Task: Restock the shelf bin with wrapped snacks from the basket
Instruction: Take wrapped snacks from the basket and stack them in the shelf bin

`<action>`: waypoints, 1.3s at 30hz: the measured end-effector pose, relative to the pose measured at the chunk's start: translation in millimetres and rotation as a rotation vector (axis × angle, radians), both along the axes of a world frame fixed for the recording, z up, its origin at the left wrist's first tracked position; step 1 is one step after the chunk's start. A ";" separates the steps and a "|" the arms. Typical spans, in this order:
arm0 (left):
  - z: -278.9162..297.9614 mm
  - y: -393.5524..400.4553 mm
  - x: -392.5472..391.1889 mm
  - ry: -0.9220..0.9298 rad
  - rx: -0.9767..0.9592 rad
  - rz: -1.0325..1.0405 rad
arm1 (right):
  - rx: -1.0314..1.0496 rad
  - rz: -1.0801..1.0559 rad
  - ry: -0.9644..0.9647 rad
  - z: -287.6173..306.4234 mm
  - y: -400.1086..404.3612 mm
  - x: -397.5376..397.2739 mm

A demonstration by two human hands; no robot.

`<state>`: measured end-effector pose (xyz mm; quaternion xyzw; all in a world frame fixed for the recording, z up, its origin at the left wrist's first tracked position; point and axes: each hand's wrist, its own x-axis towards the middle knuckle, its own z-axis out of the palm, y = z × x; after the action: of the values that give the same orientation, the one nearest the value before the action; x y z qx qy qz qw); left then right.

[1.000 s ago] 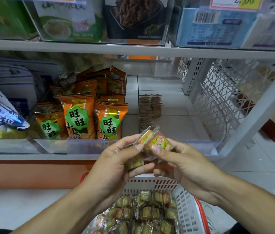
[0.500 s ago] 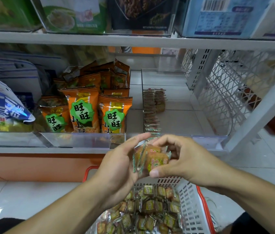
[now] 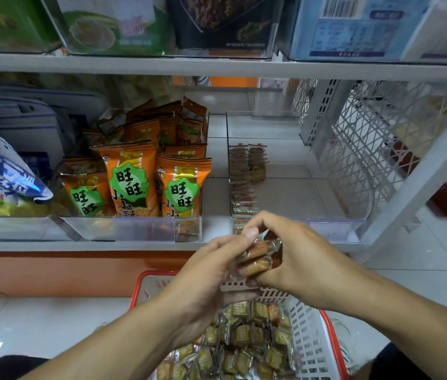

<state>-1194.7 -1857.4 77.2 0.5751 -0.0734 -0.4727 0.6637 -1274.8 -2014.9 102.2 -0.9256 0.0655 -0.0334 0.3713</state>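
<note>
Clear plastic shelf bin (image 3: 334, 229) sits at the right end of the middle shelf, its front lip just above the hands. Inside, one row of wrapped snacks (image 3: 240, 187) stands on edge along the bin's left wall, front to back; a short second row starts beside it near the back. The rest of the bin floor is bare.

Step in hand, as judged: squaring a small stack of snacks before setting it into the bin.

Method note: keep the stack (image 3: 256, 259) tight and edge-aligned, carry it over the front lip, and set it on edge against the standing row so nothing tips flat. Extend the short second row towards the front. Risk: slippery wrappers may fan out if the pinch loosens mid-transfer.

Hands: the left hand (image 3: 205, 275) and right hand (image 3: 296, 259) meet in front of the shelf edge, above the basket's far rim. Both are curled round the same stack of about two or three wrapped pieces. Left fingertips press the stack's left side. Right thumb sits below and right fingers arch over the top. Neither hand is spread; both pinch the stack between them.

Supply: the white basket (image 3: 312, 333) with red rim sits on the floor below the hands, holding many more wrapped snacks.

Neighbouring bin to the left holds orange packets (image 3: 131, 176); not part of this step.
</note>
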 end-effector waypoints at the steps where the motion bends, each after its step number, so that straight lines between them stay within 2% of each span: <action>1: -1.6 -0.8 -0.8 0.020 -0.010 -0.007 | -0.081 -0.002 -0.030 -0.1 0.3 0.4; 3: -3.5 -3.8 -2.2 0.055 -0.060 0.013 | -0.218 0.018 -0.062 -0.8 0.9 0.7; 5: -6.3 -7.6 -1.9 0.076 -0.126 0.054 | -0.245 0.050 -0.074 -1.2 0.7 0.8; 9: -5.9 -12.5 3.3 0.180 -0.236 0.114 | -0.077 0.090 -0.036 0.9 -4.4 3.2; 13: 0.2 -13.2 10.4 0.220 -0.303 0.068 | 0.069 0.060 -0.019 7.1 -9.7 6.4; 15: 4.2 -14.2 11.4 0.087 -0.251 0.060 | 0.156 0.045 -0.075 13.6 -18.0 12.6; 17: 4.4 -13.5 13.2 -0.267 -0.052 0.097 | 0.179 -0.102 -0.147 17.4 -38.0 25.3; 19: 3.1 -13.3 15.5 -0.578 0.086 0.174 | -0.007 -0.282 -0.106 15.5 -64.6 46.6; 20: 2.8 -14.3 16.9 -0.642 0.108 0.175 | -0.131 -0.325 -0.038 10.4 -77.4 58.9; 22: 0.9 -18.6 20.6 -0.654 0.149 0.134 | -0.266 -0.353 0.104 -6.8 -96.5 86.4; 26: -2.9 -25.8 28.1 -0.647 0.195 0.065 | -0.296 -0.394 0.237 -41.9 -114.9 134.9; 34: -5.5 -25.1 33.1 -0.657 0.234 0.071 | 0.119 -0.584 0.190 -62.0 -125.7 170.8; 39: -7.2 -22.8 30.1 -0.643 0.224 0.028 | 0.159 -0.610 0.189 -68.6 -123.8 172.5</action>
<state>-1164.6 -1880.2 70.0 0.7649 -0.2186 -0.2634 0.5457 -1102.3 -2138.8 33.6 -0.8304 0.3763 -0.0519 0.4077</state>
